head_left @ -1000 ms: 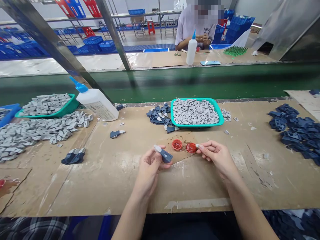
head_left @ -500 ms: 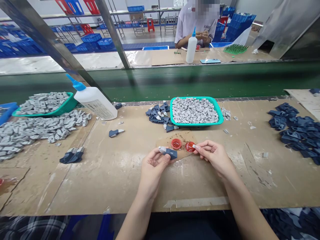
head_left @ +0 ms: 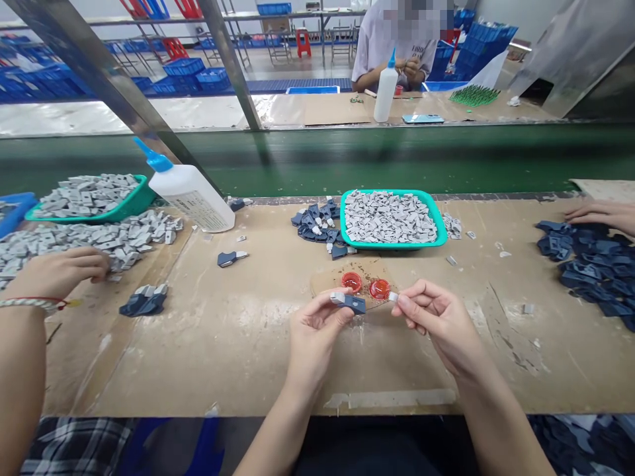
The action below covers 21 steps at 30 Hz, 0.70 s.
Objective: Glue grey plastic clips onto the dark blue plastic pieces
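My left hand [head_left: 313, 334] grips a dark blue plastic part with a grey tip [head_left: 353, 304], held level above the table. Between thumb and fingertips of my right hand [head_left: 443, 318] is a small light grey plastic piece [head_left: 392, 297], close to the dark blue part but apart from it. Just beyond my hands, two small red cups [head_left: 380, 289] with something wet and shiny in them sit on a stained cardboard patch [head_left: 322, 281]. Behind these stands a green tray [head_left: 436, 231] full of small grey pieces, beside a pile of dark blue parts [head_left: 317, 221].
A white bottle with a blue nozzle [head_left: 196, 198] leans at left. A co-worker's hand [head_left: 69, 271] is by the grey parts pile [head_left: 143, 231]; another person's hand [head_left: 605, 215] touches the dark blue pile [head_left: 595, 264]. A green belt [head_left: 307, 165] runs behind; one person sits across.
My right hand has drawn the small grey piece back from the right red cup. My left hand has brought the dark blue part rightward. Other people's hands have appeared at both sides.
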{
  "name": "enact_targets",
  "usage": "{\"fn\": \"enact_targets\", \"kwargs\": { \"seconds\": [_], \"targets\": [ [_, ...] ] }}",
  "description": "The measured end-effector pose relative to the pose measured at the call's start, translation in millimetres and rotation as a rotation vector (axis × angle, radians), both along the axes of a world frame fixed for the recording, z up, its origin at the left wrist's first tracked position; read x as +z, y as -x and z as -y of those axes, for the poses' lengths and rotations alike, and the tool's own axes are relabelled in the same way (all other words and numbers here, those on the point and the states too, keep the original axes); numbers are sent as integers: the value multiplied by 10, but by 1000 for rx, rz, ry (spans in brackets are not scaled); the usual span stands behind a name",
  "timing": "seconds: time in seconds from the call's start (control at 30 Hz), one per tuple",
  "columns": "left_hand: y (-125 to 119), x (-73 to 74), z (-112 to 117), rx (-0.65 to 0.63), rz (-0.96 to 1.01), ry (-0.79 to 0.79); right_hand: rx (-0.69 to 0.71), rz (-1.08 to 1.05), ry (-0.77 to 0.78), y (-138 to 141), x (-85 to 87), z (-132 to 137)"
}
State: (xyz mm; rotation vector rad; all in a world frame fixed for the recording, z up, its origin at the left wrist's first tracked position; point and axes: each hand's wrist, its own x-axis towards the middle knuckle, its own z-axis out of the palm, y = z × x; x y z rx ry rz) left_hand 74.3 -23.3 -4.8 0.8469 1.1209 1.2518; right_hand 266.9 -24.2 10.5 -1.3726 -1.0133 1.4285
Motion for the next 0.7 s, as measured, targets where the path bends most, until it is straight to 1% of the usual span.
{"fn": "enact_targets", "kwargs": {
  "seconds": [0.1, 0.17, 0.27, 0.4, 0.5, 0.6, 0.63, 0.7],
  "targets": [
    [-42, 41, 9, 0, 8, -54, 77, -49, -29, 109, 150, 67],
    [-50, 70, 15, -20, 7, -95, 112, -80, -35, 173, 191, 73],
    [-47, 97, 32, -48, 1, -138, 144, -92, -25, 226, 184, 44],
    [-55, 97, 60, -57, -20, -173, 198, -83, 5, 229, 150, 10],
    [-72, 87, 68, -82, -71, -212, 267, -101, 58, 215, 137, 9],
    [-76, 76, 73, -116, -132, -291, 320, -125, 86, 216, 132, 31],
    [-73, 72, 76, -135, -134, -300, 327, -122, 89, 223, 135, 41],
    [-61, 65, 86, -182, -108, -261, 344, -99, 77, 242, 155, 50]
  ]
}}
